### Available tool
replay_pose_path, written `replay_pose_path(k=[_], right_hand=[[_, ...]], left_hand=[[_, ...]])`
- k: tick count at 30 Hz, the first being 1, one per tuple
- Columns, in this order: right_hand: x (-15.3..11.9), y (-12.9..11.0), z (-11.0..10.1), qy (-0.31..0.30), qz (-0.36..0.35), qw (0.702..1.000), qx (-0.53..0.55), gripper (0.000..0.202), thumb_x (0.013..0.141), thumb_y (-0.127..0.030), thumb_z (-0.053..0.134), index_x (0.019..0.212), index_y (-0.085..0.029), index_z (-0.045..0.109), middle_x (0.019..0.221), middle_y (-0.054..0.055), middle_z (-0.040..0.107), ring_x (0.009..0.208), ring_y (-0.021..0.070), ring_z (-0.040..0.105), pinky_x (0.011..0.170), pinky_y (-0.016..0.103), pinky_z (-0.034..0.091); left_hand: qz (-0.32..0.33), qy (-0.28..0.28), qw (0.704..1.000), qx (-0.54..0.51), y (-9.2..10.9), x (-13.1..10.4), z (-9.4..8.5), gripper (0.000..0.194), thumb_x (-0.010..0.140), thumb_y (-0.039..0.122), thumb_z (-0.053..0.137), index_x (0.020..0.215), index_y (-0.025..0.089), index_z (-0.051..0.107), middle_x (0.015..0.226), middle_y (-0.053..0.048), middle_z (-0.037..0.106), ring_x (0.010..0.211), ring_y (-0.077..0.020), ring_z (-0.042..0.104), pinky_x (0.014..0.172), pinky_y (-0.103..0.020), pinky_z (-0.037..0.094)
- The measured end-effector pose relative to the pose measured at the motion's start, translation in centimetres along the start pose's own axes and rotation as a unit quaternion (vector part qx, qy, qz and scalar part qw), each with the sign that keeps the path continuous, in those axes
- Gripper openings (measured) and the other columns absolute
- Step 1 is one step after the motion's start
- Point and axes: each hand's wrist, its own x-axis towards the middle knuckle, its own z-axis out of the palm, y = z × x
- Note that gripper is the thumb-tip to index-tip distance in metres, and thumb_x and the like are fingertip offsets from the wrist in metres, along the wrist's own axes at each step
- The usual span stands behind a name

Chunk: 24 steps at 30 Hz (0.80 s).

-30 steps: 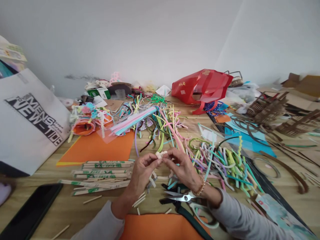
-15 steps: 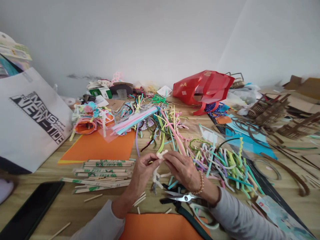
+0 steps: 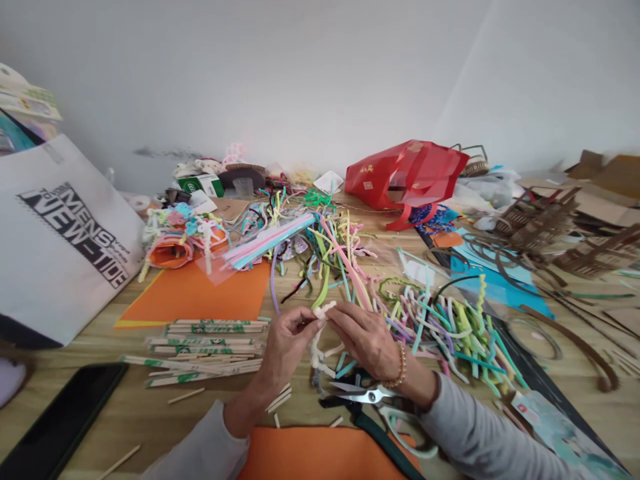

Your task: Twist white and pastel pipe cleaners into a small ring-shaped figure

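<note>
Head view: both hands meet over the counter (image 3: 150, 413), fingertips to a small white fuzzy piece (image 3: 326, 309). The left hand (image 3: 286, 340) has its grip pinched on the piece's near edge. The right hand (image 3: 365, 337), a beaded bracelet (image 3: 401, 365) at its wrist, has its grip closed on the other side. A pale fuzzy strand (image 3: 316, 353) hangs just beneath the fingers; where its top end joins, I cannot tell.

Taking the white piece as the clock's centre, open scissors (image 3: 370, 396) lie at 5 o'clock, over a dark-handled tool (image 3: 383, 437), and an orange sheet (image 3: 300, 453) sits at 6. Between 8 and 9 o'clock are paper-wrapped sticks (image 3: 205, 347), with a dark phone (image 3: 63, 420) farther out. Another orange sheet (image 3: 200, 293) is at 9, and a white bag (image 3: 65, 247) stands beyond it. At 10 o'clock rests a flower-trimmed orange piece (image 3: 173, 250); between 10 and 11, a packet of pink and blue stems (image 3: 270, 241). A red bag (image 3: 400, 175) lies at 1 o'clock. Loose coloured stems (image 3: 457, 333) heap up at 3, with blue sheets (image 3: 515, 287) past them and woven brown baskets (image 3: 535, 220) between 2 and 3.
</note>
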Motion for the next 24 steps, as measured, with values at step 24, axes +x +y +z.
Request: replay_pose_path(k=[24], right_hand=[[2.0,0.3,-1.1,-0.152,0.356,0.774,0.501,0.021,0.081,-0.035,0.059,0.085,-0.016,0.067,0.057,-0.004,0.050,0.050,0.0095,0.042,0.047,0.021,0.032]], left_hand=[[0.206,-0.071,0.961,0.168,0.3,0.1,-0.4,0.010,0.083,0.021,0.059,0.076,0.018,0.065,0.077,-0.004,0.062,0.077,-0.0174,0.059,0.072,-0.027,0.046]])
